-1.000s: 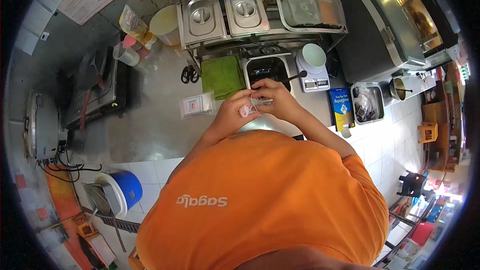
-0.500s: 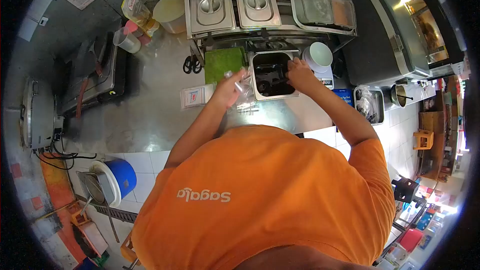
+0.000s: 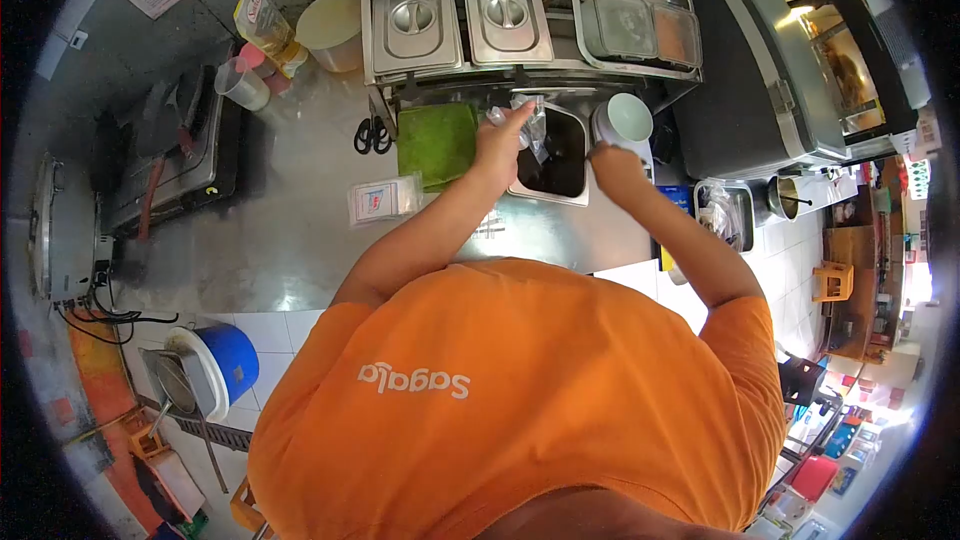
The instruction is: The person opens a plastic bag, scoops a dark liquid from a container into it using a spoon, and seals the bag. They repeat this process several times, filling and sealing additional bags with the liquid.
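A clear plastic bag [image 3: 537,130] is in the grip of my left hand [image 3: 499,147], over the left part of a steel container [image 3: 551,199] with dark contents. My right hand [image 3: 618,175] is closed at the container's right side, just below a pale round bowl [image 3: 629,118]; what it holds, if anything, is too small to make out. A green cloth [image 3: 437,145] lies left of the container. Nearer to me is a packet of clear bags [image 3: 385,199] with a printed label.
Black scissors [image 3: 373,135] lie beside the cloth. Two lidded steel pans [image 3: 412,19] and a clear-lidded tray stand on the rack behind. At the left are a plastic cup [image 3: 242,85] and a flat cooker [image 3: 215,160]. A tray of plastic bags [image 3: 722,215] is at the right.
My left hand has moved right and away from me, bringing the plastic bag over the container. My right hand has come out of the container to its right edge. The view has shifted slightly.
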{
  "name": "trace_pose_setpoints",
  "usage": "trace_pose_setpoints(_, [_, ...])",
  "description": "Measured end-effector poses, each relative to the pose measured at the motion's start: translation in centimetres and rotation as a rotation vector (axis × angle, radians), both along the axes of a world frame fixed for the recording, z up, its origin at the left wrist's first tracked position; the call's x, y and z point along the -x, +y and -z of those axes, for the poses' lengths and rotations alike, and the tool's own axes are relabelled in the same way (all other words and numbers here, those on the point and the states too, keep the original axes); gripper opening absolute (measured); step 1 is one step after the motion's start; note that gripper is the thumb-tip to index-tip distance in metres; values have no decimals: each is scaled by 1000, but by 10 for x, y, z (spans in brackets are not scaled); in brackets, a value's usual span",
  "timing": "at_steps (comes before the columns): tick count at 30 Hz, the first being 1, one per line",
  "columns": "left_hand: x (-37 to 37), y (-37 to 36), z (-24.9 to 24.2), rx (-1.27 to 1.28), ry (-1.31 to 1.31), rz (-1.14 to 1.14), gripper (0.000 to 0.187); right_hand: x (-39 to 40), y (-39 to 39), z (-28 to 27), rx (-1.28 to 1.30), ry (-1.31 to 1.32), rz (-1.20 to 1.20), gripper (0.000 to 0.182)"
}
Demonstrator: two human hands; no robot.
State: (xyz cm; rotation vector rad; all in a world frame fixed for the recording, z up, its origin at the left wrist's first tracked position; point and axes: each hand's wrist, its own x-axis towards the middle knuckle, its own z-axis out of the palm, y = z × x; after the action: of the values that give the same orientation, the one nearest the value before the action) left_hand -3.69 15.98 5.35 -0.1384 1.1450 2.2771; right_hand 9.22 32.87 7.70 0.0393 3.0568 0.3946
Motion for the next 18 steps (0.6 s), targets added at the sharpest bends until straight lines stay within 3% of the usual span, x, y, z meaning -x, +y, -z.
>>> trace_pose_setpoints(1, [-9, -3, -25, -14, -14, 2, 24, -7, -5, 3, 29, -42, -16, 10])
trace_pose_setpoints(6, [-7, 11, -6, -49, 30, -38, 25, -15, -25, -21, 164, -244, 91, 21])
trace_pose_setpoints(8, [-6, 12, 2, -55, 35, 36, 26, -17, -21, -16, 351, -252, 188, 26])
trace_pose_setpoints(18, [0, -4, -1, -108, -7, 41, 19, -20, -14, 23, 1033, -34, 269, 24])
